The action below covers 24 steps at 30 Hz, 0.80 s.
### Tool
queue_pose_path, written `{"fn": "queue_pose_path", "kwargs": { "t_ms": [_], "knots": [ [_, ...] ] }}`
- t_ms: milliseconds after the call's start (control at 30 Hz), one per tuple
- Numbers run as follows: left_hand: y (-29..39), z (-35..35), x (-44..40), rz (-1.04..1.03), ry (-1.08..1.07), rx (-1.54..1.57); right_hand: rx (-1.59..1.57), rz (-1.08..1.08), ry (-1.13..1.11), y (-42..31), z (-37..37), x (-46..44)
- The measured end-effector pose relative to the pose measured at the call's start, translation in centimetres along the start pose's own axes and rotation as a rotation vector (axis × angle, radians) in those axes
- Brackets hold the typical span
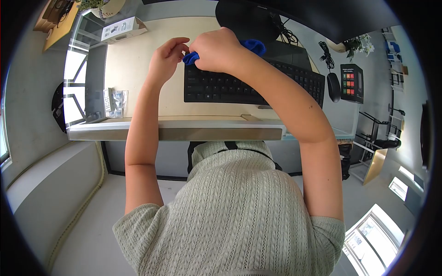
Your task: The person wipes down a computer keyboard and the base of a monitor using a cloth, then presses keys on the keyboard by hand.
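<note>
A blue cloth (pixel 253 46) is bunched in my right hand (pixel 214 49), which is closed round it above the keyboard's upper left corner. One end of the cloth pokes out on the left of the fist, the other end on the right. My left hand (pixel 166 59) is just left of that fist, fingers bent and apart, the tips close to the cloth's left end. Whether they touch it I cannot tell. Below my right hand and forearm lies a black keyboard (pixel 221 87), partly covered by them.
A black monitor base (pixel 241 23) stands at the back, with bundled cable beside it. On the right are a black mouse (pixel 334 87) and a black box (pixel 351 83). A white box (pixel 123 30) is at the back left, and small plastic packets (pixel 119 103) lie near the front left.
</note>
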<state>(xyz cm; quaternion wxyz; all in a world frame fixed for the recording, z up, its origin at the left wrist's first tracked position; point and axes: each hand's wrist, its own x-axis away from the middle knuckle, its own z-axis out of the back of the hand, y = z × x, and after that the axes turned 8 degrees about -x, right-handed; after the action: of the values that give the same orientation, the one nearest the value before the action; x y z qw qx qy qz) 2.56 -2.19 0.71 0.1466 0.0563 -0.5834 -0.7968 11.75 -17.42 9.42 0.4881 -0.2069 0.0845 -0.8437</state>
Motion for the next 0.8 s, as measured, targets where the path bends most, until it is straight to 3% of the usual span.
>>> {"fn": "queue_pose_path", "kwargs": {
  "t_ms": [167, 300, 800],
  "knots": [
    [-0.1, 0.1, 0.0, -0.005, -0.015, 0.001, 0.241, 0.134, 0.071, 0.5, -1.2, 1.7],
    [0.0, 0.0, 0.2, -0.019, -0.008, -0.037, 0.148, 0.18, 0.209, 3.3, -1.4, 3.7],
    [-0.1, -0.1, 0.3, -0.033, 0.017, -0.058, 0.084, -0.145, 0.082, 9.6, 1.1, 12.5]
  ]
}}
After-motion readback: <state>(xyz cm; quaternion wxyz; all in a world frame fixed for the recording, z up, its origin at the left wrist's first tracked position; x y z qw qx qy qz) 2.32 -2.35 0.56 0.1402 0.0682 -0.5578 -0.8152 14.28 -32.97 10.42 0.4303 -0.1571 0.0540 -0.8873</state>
